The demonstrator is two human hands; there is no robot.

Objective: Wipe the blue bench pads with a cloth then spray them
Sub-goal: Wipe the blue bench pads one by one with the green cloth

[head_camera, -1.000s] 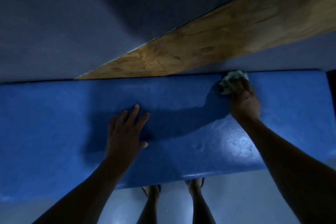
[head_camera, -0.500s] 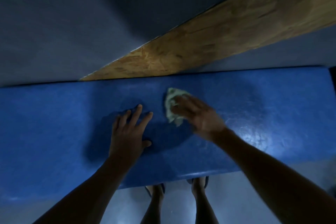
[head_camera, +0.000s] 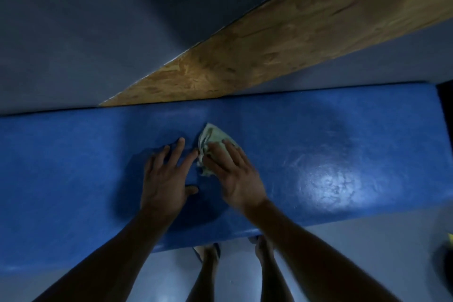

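Note:
The blue bench pad [head_camera: 343, 144] stretches across the view, shiny with a light glare at the right. My left hand [head_camera: 165, 176] rests flat on its middle with fingers spread. Just to the right, my right hand [head_camera: 235, 174] presses a crumpled pale green cloth [head_camera: 210, 140] onto the pad, fingers laid over it. The cloth sticks out beyond the fingertips, close to the left hand's index finger. No spray bottle is in sight.
A slanted wooden board [head_camera: 282, 41] rises behind the pad against a grey wall [head_camera: 73, 32]. My legs and feet [head_camera: 210, 255] stand on a pale floor below the pad's near edge. A dark object [head_camera: 445, 262] sits at the right edge.
My right hand swept the cloth from the pad's far right edge leftward to beside my left hand. The left hand stayed put.

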